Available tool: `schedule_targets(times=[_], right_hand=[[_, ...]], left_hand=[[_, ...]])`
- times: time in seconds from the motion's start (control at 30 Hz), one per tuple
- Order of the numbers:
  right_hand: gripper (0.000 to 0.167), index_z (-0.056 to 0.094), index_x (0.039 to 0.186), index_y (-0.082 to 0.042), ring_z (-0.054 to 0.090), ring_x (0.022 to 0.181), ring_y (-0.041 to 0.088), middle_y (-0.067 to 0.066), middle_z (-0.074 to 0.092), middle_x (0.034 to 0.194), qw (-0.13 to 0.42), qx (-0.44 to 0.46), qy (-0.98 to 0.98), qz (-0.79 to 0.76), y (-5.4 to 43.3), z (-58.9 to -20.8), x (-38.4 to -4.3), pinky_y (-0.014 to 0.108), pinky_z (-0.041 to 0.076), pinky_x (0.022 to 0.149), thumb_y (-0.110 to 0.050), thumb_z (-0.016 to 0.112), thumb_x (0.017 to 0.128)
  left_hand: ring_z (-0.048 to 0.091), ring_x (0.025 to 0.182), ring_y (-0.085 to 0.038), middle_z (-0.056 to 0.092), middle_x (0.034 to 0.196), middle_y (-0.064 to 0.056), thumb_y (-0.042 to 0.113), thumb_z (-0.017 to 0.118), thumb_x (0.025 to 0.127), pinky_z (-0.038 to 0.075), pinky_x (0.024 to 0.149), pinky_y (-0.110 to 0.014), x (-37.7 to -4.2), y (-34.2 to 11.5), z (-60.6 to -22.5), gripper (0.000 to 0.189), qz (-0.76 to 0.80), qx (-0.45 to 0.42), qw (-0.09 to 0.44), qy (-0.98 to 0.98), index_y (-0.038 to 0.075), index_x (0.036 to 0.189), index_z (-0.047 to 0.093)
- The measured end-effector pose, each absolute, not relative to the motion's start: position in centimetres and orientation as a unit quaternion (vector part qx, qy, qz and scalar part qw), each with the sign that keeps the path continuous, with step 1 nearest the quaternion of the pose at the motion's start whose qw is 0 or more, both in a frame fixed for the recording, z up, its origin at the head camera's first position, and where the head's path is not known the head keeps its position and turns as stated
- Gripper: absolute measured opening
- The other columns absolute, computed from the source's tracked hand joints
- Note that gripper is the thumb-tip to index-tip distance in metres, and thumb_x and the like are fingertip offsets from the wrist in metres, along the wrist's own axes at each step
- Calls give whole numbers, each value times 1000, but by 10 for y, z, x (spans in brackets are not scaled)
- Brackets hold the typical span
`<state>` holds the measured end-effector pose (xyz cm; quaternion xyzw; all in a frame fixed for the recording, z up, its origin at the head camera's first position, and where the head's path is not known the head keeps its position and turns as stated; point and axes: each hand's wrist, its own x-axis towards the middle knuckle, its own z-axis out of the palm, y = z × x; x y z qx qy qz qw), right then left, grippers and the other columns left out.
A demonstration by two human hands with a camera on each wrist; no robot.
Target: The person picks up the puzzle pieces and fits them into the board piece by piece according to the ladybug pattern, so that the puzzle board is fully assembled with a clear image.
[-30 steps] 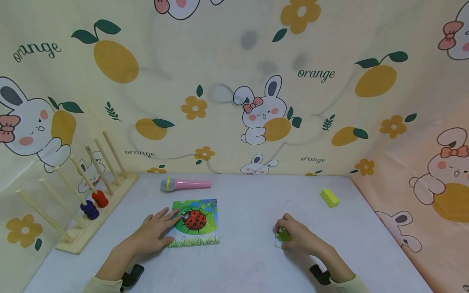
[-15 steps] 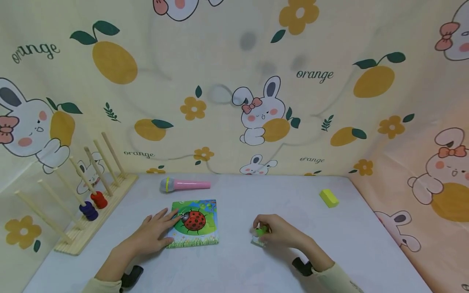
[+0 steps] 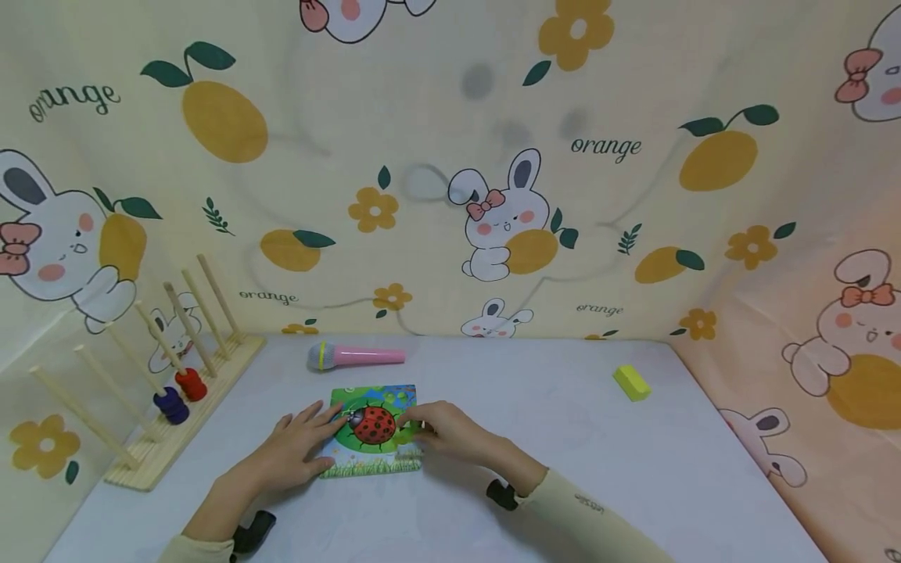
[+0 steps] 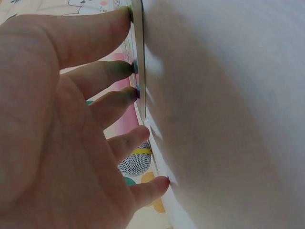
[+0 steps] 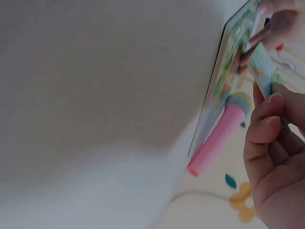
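Observation:
A square ladybug jigsaw puzzle lies flat on the white table, green and blue with a grass border. On its left edge rests my left hand, fingers spread and straight; in the left wrist view the thumb and two fingertips touch the board edge. My right hand is over the puzzle's right side. In the right wrist view its thumb and fingers pinch a small puzzle piece with a pale blue and green print, held tilted above the board. Fingers partly cover the piece in the head view.
Behind the puzzle lies a pink toy microphone. A wooden peg rack with red beads and dark blue beads stands at the left. A yellow-green block sits at the far right. Printed cloth hangs behind the table.
My right hand has carried the puzzle piece leftward from the table's right-centre to above the puzzle's right side. My left hand has stayed on the board.

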<state>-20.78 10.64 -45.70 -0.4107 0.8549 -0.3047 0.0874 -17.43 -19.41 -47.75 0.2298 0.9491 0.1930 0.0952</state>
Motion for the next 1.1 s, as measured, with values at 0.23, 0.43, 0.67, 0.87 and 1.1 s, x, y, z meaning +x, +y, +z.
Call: schedule_targets(times=[0.23, 0.43, 0.67, 0.87, 1.1], right_hand=[[35, 71, 118, -6, 61, 97, 4, 2, 72, 115, 76, -413, 863, -281, 90, -459, -205, 14, 48, 79, 12, 62, 89], [34, 73, 118, -5, 61, 94, 3, 1, 71, 107, 96, -419, 861, -272, 87, -463, -206, 12, 48, 77, 11, 63, 90], [33, 72, 122, -10, 42, 69, 1, -6, 55, 87, 63, -426, 880, -199, 84, -464, -202, 11, 36, 57, -5, 73, 89], [42, 72, 125, -14, 42, 78, 5, -3, 49, 96, 19, -424, 898, -114, 80, -462, -197, 11, 36, 59, -20, 82, 84], [42, 70, 115, -11, 44, 81, 6, -6, 51, 95, 4, -420, 905, -72, 76, -460, -199, 16, 40, 67, -26, 86, 79]], left_hand=[[20, 147, -47, 31, 161, -11, 31, 72, 91, 12, 107, -78, -175, -194, -477, 65, 191, 229, 101, 949, 10, 148, 49], [20, 146, -47, 31, 161, -11, 31, 72, 91, 13, 106, -79, -177, -194, -480, 65, 186, 232, 91, 950, 10, 148, 49], [20, 147, -46, 31, 161, -11, 32, 72, 91, 14, 106, -79, -177, -194, -481, 65, 185, 230, 98, 950, 10, 148, 49], [20, 147, -46, 31, 161, -11, 31, 72, 91, 13, 107, -78, -177, -193, -481, 65, 188, 228, 99, 950, 10, 148, 49], [20, 147, -46, 31, 161, -11, 29, 73, 90, 12, 107, -79, -178, -193, -482, 65, 188, 225, 102, 950, 10, 148, 49]])
